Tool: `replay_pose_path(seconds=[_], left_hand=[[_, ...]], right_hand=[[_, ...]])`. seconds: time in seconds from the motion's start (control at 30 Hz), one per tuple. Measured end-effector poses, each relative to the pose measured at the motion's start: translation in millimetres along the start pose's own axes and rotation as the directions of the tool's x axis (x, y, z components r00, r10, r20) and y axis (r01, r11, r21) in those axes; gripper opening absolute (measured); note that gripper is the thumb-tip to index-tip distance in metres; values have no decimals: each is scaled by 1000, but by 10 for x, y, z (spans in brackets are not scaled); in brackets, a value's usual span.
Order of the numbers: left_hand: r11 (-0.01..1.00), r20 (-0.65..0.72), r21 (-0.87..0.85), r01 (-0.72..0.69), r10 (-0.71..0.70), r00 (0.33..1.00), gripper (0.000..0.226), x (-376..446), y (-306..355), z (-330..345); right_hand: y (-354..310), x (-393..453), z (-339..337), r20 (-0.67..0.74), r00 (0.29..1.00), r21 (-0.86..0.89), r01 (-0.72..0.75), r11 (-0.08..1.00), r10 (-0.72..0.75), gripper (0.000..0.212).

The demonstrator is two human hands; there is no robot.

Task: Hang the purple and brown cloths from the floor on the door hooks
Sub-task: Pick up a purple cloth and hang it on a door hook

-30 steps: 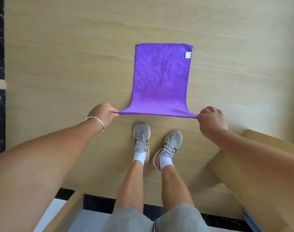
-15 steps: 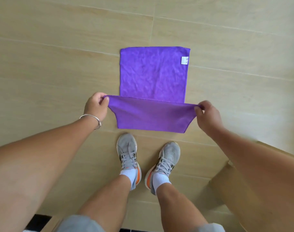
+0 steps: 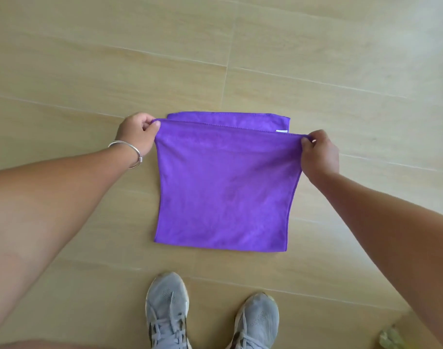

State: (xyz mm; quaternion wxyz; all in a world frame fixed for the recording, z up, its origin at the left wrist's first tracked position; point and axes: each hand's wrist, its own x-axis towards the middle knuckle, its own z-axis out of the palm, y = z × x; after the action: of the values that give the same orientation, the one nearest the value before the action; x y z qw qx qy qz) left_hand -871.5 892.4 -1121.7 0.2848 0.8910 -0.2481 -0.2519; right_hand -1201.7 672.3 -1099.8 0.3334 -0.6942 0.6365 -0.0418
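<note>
Bare beige tiled floor (image 3: 341,59) open all round folded purple microfibre cloth (image 3: 223,187); grey mesh sneakers (image 3: 167,313) near its close edge.

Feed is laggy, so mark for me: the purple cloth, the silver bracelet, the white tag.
purple microfibre cloth (image 3: 225,187): head view, middle of folded-over top layer.
silver metal bracelet (image 3: 129,151): head view, band on left wrist.
white fabric tag (image 3: 281,131): head view, visible sliver.

The left hand (image 3: 137,133) and the right hand (image 3: 318,153) are each pinching one corner of the purple cloth (image 3: 225,187), which is lying folded over on the floor (image 3: 341,59). Two grey shoes (image 3: 167,311) are standing just below it.
</note>
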Motion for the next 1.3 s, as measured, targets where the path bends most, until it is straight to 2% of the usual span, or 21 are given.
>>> replay_pose_path(seconds=[0.1,0.33,0.5,0.57,0.6,0.63,0.67,0.7,0.73,0.8,0.83,0.93,1.1,1.3], left_hand=[[998,24,59,-4,3,1000,13,269,-45,148],[938,114,339,-71,34,993,11,912,-47,276],[890,71,454,-27,-5,997,10,938,-57,388],[902,-8,431,4,0,1000,23,822,-13,412],[899,-54,436,-31,60,997,35,723,15,425],[877,-67,462,-132,183,981,46,610,39,441],[818,-19,500,-283,338,941,55,477,52,465],[723,91,538,-433,461,883,64,324,40,508],[632,220,560,-536,510,832,71,153,9,571],[561,397,580,-590,438,807,79,-154,-98,743],[552,442,594,-586,385,811,81,-266,-165,842],[494,524,631,-598,298,798,81,-461,-349,1058],[409,554,674,-615,271,787,81,-221,-309,1022],[355,608,703,-616,149,780,81,305,40,881]], right_hand=[[-39,239,133,-13,1000,-17,9,1000,-9,16],[-88,792,498,-84,995,-15,52,999,-53,22],[-88,982,633,-167,984,-89,55,995,-69,22],[-75,957,643,-206,975,-68,69,995,-81,22],[-59,902,647,-228,967,-50,107,993,-116,24],[-29,831,657,-242,951,-62,183,981,-193,26],[7,737,678,-224,922,-121,295,948,-316,30],[50,620,713,-157,874,-206,427,880,-460,35],[101,491,759,-52,808,-287,551,784,-587,40],[222,248,876,156,705,-380,689,617,-691,52],[275,153,943,229,693,-411,705,577,-684,59],[382,-14,1108,357,736,-518,668,534,-575,72],[285,133,1100,393,756,-588,644,489,-523,76],[-133,498,1065,474,768,-628,638,447,-431,82]])
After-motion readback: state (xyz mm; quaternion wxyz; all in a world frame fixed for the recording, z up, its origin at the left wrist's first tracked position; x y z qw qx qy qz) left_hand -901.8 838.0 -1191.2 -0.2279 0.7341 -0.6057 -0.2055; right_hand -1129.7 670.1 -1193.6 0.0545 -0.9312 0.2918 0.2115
